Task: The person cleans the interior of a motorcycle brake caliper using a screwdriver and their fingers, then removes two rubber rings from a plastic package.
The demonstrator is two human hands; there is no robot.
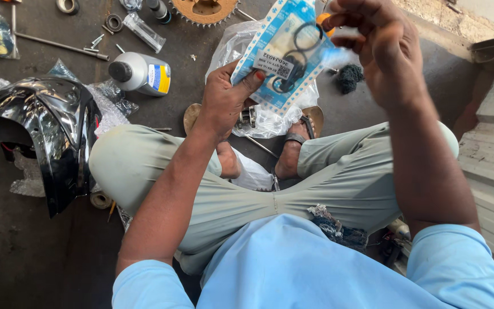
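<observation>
Closest to the camera, above the pale grey-green trousers point(270, 194) of the squatting person, a flat blue-and-clear plastic packet of black rubber ring seals point(284, 54) is held up between both hands. The left hand point(224, 100) is closed on the packet's lower edge, thumb pressed across the white label and fingers behind. The right hand point(378, 51) is bunched at the packet's upper right corner, fingertips pinched together there; whether plastic or only an edge is gripped cannot be told, since the corner is blurred. Just beneath the left hand, a crumpled clear plastic bag point(270, 120) with small metal parts is seen lying on the floor between the sandalled feet. For a clean opening, it is judged that the packet should be kept steady by the lower hand while the corner is drawn apart gently, over the bag, so that no ring is dropped onto the dirty floor. Left of the left hand, a grey plastic bottle with a black cap and a blue-yellow label point(141, 72) lies on its side, and further left a glossy black moulded body panel point(47, 131) rests on wrapping. Beyond the packet, a rusty orange toothed sprocket point(204, 10) is partly visible, with loose bolts point(95, 41) well apart to its left.
</observation>
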